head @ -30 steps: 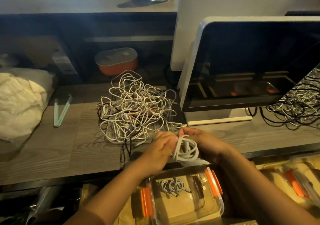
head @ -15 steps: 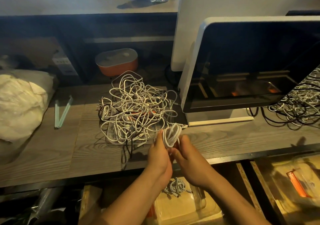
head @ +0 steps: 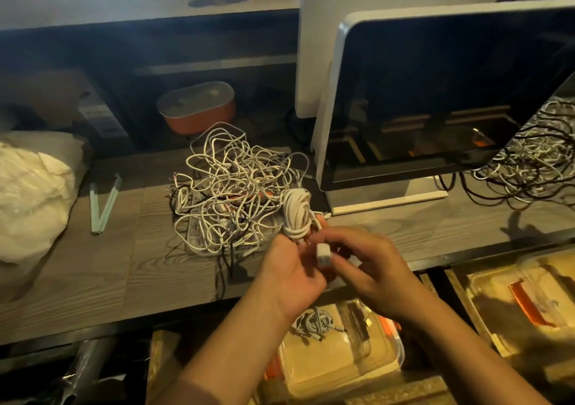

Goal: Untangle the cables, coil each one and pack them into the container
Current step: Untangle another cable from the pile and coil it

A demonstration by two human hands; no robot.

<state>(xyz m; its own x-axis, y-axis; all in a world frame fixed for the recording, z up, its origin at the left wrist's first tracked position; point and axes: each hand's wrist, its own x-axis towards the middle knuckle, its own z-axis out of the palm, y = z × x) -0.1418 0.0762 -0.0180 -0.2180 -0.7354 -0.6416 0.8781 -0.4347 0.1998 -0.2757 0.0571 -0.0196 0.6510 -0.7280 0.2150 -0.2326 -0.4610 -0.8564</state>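
A tangled heap of white and black cables (head: 231, 186) lies on the wooden desk (head: 93, 274). My left hand (head: 292, 267) grips a coiled white cable (head: 297, 214) that stands upright above its fingers, just right of the heap. My right hand (head: 370, 267) pinches the cable's white plug end (head: 323, 253) between both hands. Below the desk edge sits a clear container (head: 351, 361) with orange clips, holding one coiled cable (head: 314, 322).
A monitor (head: 435, 93) stands at the right with more tangled cables (head: 529, 168) beside it. An orange box with a grey lid (head: 197, 109) sits behind the heap. A white bag (head: 31, 193) and a green strip (head: 104, 202) lie at the left. Another container (head: 529, 302) sits lower right.
The coil rose and turned upright in my left hand. My right hand shifted from the coil to pinching the plug end. The view moved closer to the desk.
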